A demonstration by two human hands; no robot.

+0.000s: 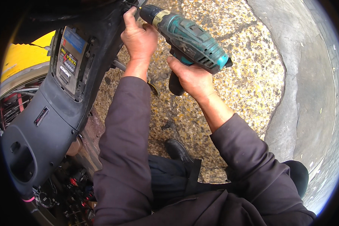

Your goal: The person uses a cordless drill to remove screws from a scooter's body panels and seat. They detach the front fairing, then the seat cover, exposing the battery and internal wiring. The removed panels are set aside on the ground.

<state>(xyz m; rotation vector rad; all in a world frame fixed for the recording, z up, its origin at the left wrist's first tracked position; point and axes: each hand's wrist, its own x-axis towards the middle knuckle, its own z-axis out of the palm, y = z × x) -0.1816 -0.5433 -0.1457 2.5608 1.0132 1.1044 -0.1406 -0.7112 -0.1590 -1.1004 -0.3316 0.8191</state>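
Observation:
My right hand (195,80) is wrapped around the handle of a teal and black cordless drill (196,42). The drill tilts up to the left, and its chuck and thin bit reach the edge of a dark grey plastic scooter body (60,100). Close beside the bit, my left hand (140,40) is at that edge, index finger raised and the other fingers curled in. Whatever it pinches there is too small or hidden to make out. A labelled battery (69,56) sits in an opening in the scooter body.
Speckled stone paving (252,71) spreads under the drill, bordered on the right by grey concrete (312,75). My dark shoe (178,150) rests on the paving. Lower left, beneath the scooter body, lie jumbled parts and tools (77,186). A yellow surface (28,56) shows at upper left.

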